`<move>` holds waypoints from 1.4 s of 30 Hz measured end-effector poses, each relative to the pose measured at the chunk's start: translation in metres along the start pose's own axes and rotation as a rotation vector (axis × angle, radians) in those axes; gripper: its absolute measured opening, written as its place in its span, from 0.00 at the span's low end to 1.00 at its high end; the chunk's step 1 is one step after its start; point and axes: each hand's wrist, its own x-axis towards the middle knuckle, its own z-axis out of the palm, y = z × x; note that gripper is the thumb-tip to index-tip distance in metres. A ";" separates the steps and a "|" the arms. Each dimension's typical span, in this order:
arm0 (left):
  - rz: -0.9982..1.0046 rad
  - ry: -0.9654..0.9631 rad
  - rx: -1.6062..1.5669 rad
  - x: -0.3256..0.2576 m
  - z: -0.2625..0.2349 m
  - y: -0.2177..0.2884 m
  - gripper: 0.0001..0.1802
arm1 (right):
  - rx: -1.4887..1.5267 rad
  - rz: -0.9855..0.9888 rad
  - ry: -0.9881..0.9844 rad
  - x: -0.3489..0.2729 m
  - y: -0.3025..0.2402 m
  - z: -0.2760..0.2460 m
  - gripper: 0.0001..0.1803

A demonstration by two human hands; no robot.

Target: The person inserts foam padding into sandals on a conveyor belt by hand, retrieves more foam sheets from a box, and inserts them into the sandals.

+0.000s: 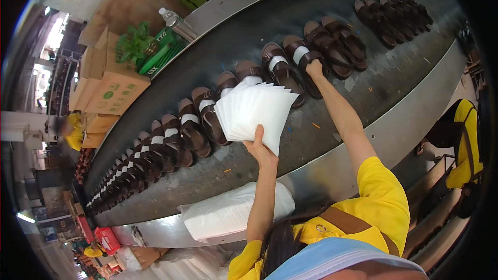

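Observation:
My left hand (262, 151) grips a fanned stack of white sheets (255, 111), its thumb lying on top. Beyond it, my right hand (314, 68) is closed at the strap of a dark brown sandal (312, 89). A white piece (300, 54) shows under that sandal's straps; my fingertips are partly hidden there. Just left stands another brown sandal (291, 81) with a white piece in it. A long row of sandals (194, 136) runs off to the left, many with white pieces. To the right, a brown sandal pair (337, 59) shows no white.
The sandals stand on a dark conveyor belt (353, 98) with a metal edge (332, 158). Nearer me lies a white wrapped stack (228, 212). Across the belt are cartons (116, 85), a green plant (136, 41) and a bottle (179, 24). More sandals (389, 21) stand far right. A person in yellow (463, 145) is at right.

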 end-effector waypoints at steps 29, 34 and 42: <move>0.119 0.059 0.200 -0.001 0.083 -0.050 0.33 | -0.625 -0.406 -0.056 0.017 -0.025 -0.179 0.17; -0.006 0.109 0.135 0.001 0.089 -0.045 0.24 | -0.189 -0.056 -0.017 0.068 0.020 -0.075 0.18; 0.062 0.070 0.047 0.005 0.089 -0.062 0.23 | 0.268 -0.635 -0.030 -0.029 -0.012 -0.087 0.23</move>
